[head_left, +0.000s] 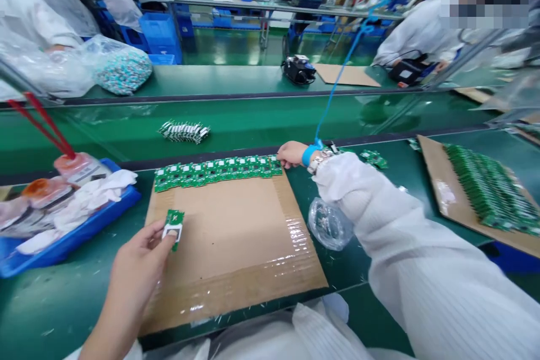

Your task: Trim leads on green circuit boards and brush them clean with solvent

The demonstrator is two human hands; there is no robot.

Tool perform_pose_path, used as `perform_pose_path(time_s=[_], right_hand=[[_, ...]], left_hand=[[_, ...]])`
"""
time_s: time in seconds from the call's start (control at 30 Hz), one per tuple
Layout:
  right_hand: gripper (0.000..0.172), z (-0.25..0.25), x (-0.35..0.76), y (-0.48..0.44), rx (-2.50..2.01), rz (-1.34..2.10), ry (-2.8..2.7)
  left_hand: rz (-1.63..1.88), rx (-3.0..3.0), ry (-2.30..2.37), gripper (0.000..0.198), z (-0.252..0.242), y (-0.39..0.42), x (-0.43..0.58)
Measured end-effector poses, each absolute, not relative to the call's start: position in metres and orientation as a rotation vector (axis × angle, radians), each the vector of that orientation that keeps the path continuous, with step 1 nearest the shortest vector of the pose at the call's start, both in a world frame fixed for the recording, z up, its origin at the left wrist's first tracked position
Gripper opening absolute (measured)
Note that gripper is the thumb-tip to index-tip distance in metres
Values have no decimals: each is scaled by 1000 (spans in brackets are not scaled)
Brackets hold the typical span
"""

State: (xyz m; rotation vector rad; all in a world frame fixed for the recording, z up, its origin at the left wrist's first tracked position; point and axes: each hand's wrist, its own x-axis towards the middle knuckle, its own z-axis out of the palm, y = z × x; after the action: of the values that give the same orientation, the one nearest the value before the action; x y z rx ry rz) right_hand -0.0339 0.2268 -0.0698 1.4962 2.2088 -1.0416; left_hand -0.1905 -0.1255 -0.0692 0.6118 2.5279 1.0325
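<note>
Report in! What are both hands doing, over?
Left hand gripping one circuit board over the cardboard. Right hand at the right end of the board row. Blue cord running up from the right wristband.

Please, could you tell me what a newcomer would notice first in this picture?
Probably the row of green circuit boards along the far edge of the cardboard sheet, with the right hand at its right end. Next, a bright blue cord rises from the right wrist, and two red sticks stand out at far left. The left hand holds a separate board above the sheet's left side.
</note>
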Motion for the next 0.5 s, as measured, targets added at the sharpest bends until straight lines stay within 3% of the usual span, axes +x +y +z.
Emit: perform_pose_path(time_s=[0.13,0.27,0.5], right_hand=[[16,-65,-29,219,1516,-998,2344],[15,-61,-24,212,1519,-1029,2409],[18,-52,-14,210,1545,-1012,2481]], left_hand=[[529,896,2871,30,-59,-122,-199],[139,1059,2967,33,-62,-115,-204],[-97,1155,2860,37,-72,-112,-203]])
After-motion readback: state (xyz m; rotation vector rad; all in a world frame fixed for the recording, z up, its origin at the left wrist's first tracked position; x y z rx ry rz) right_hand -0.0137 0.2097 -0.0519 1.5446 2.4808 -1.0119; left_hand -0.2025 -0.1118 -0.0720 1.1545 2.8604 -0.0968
